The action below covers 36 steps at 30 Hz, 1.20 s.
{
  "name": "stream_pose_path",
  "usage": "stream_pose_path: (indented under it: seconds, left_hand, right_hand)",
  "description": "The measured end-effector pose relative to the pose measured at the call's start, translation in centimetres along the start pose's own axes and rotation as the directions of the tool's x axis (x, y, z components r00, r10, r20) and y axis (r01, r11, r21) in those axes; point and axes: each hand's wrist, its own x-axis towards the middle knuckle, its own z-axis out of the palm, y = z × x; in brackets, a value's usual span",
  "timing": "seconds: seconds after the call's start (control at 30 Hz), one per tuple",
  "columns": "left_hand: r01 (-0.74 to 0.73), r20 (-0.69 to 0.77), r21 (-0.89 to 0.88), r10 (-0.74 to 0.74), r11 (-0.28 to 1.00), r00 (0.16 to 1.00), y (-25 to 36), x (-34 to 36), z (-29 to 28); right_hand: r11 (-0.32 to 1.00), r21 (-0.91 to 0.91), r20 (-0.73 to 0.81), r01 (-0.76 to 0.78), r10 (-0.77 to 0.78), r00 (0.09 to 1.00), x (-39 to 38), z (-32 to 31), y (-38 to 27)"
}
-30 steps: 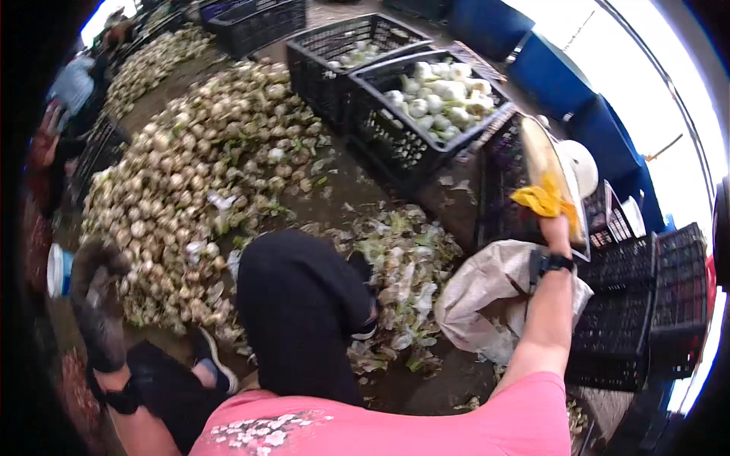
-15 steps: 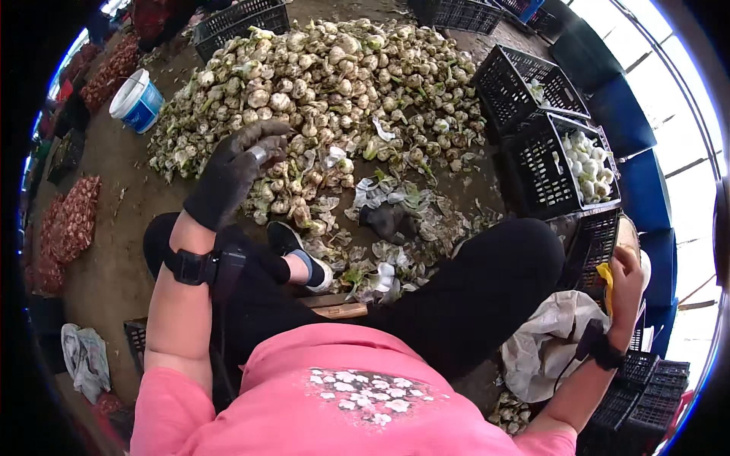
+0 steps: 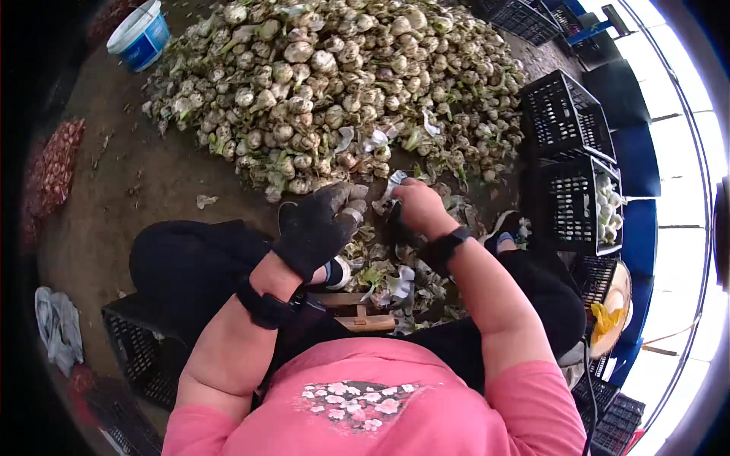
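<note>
My left hand [image 3: 323,224] wears a dark glove with grey, worn fingertips. Its fingers are half bent and apart, and nothing shows in them. Close to its right is my bare right hand [image 3: 420,207], its fingers closed on a dark glove [image 3: 397,229] that hangs below them, partly hidden by the hand. A pale strip of peel [image 3: 395,182] shows at the right fingertips. Just beyond both hands rises a big heap of garlic bulbs [image 3: 334,83], many with soil and green stem stubs. Loose garlic peelings [image 3: 401,283] litter the ground between my feet.
Black crates stand at the right; one crate [image 3: 582,205] holds clean white bulbs. Nearer, a straw hat [image 3: 622,292] carries a yellow cloth [image 3: 606,323]. A white-and-blue bucket [image 3: 141,38] stands far left, above a red mesh sack [image 3: 57,171]. Another crate [image 3: 141,353] sits at my left.
My right hand has left the yellow cloth and hat and come to the dark glove on the peelings. My left hand has moved nearer and right. The view has shifted.
</note>
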Motion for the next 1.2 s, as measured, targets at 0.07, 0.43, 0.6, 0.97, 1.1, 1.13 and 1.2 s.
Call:
stream_pose_path:
  seconds: [0.07, 0.43, 0.6, 0.97, 1.1, 1.13, 1.2]
  left_hand:
    - [0.065, -0.012, -0.070, -0.066, 0.995, 0.998, -0.6, 0.2, -0.1]
    - [0.685, 0.527, -0.442, -0.449, 0.580, 0.721, 0.4, 1.7, 4.4]
    - [0.788, 0.618, -0.465, -0.489, 0.404, 0.615, 1.3, 2.0, 4.1]
    - [-0.351, 0.355, 0.463, 0.193, 0.814, 0.915, -3.7, -0.9, 5.8]
    - [-0.318, 0.276, 0.585, 0.185, 0.746, 0.943, -1.7, -0.9, 5.0]
    - [0.057, 0.303, 0.205, -0.118, 0.977, 0.946, -1.0, -0.8, 4.7]
    - [0.649, 0.550, -0.320, -0.422, 0.690, 0.721, 0.3, -0.6, 4.4]
  right_hand:
    - [0.995, -0.066, -0.002, 0.077, -0.078, 0.997, 2.2, 3.9, 0.7]
    - [0.925, 0.378, -0.133, -0.039, 0.096, 0.986, -4.0, -1.9, 3.1]
    - [0.898, 0.432, -0.343, 0.087, 0.075, 0.936, -7.6, -4.5, -3.0]
    - [0.811, 0.580, -0.353, 0.083, 0.159, 0.922, -10.4, -2.9, -8.2]
    - [0.812, 0.576, -0.382, 0.091, 0.168, 0.909, -11.1, -2.9, -8.2]
    - [0.828, 0.548, -0.419, 0.123, 0.144, 0.896, -11.2, -2.8, -8.3]
    - [0.846, 0.509, -0.435, 0.158, 0.095, 0.895, -11.3, -2.4, -8.5]
